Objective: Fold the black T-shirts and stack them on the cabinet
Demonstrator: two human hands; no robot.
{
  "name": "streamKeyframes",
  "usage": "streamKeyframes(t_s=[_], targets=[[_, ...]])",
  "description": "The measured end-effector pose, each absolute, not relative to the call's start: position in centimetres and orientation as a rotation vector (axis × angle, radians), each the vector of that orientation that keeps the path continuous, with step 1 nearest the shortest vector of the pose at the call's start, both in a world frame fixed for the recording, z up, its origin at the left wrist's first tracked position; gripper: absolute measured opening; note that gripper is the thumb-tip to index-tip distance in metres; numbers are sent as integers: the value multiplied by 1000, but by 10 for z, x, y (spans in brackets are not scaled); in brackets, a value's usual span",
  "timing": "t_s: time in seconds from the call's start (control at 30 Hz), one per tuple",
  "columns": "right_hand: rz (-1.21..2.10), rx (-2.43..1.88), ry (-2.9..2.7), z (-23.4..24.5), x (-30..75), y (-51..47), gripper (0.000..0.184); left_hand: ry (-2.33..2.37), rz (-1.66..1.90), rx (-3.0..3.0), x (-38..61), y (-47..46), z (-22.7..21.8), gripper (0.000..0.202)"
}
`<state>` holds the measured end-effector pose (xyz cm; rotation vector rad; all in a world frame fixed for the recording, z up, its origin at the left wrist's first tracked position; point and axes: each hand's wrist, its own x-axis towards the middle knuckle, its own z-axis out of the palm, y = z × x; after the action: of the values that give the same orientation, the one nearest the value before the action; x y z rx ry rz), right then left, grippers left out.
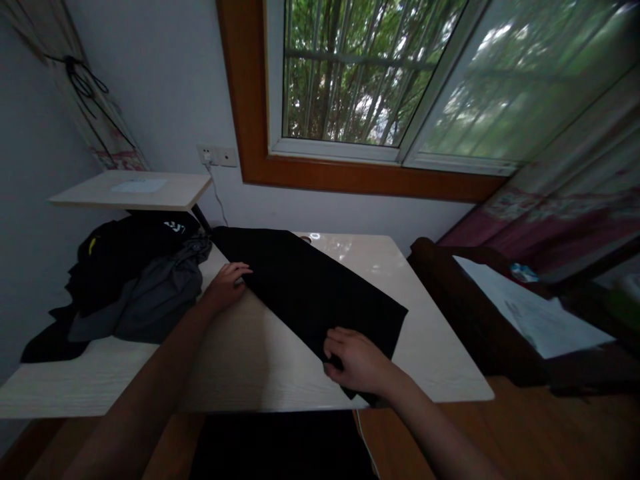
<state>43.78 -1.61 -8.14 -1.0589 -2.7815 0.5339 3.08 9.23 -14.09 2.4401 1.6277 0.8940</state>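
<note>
A long black garment (pixel 310 287), folded flat, lies slantwise across the pale wooden table (pixel 235 373). Its outline is like trousers folded lengthwise, but the dark cloth hides the details. At its near left edge is my left hand (pixel 227 287), fingers stretched out and tips touching the cloth, thumb apart. My right hand (pixel 357 360) is closed on the near edge towards the wider right end, its fingers curled over the fabric. Below that hand, a corner of the cloth reaches the table's front edge.
A heap of black and grey clothes (pixel 145 287) lies on the left, partly under a small raised shelf (pixel 135 190). A cable runs from the wall socket (pixel 217 155) behind the table. Dark wooden furniture (pixel 475 313) with a white sheet (pixel 530 307) stands at the right.
</note>
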Motion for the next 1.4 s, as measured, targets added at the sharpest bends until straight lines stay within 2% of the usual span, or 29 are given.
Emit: streamKeyframes(t_s=[0.23,0.43,0.6,0.77,0.9,0.97,1.07,1.17,1.4], targets=[[716,-1097,-2685,-61,458,-20,32,1651,926,2471,32,93,-140,39],[773,-1133,-2664,-35,473,-29,35,1652,916,2493,34,92,-139,39],[923,-1106,-2751,-43,466,-34,40,1684,873,2485,34,92,-139,40],[1186,-1152,-2679,-54,478,-22,34,1682,892,2494,32,94,-143,39],[1322,-1376,-2499,-63,510,1,12,1657,904,2520,31,93,-143,39],[1171,-1636,-2410,-71,530,15,12,1651,906,2525,31,93,-142,39],[721,-1943,-2270,-84,556,33,11,1648,906,2532,32,92,-142,39],[473,-2110,-2095,-97,575,43,19,1648,918,2525,32,92,-142,39],[590,-2023,-1587,-112,592,39,50,1652,911,2514,33,93,-142,40]])
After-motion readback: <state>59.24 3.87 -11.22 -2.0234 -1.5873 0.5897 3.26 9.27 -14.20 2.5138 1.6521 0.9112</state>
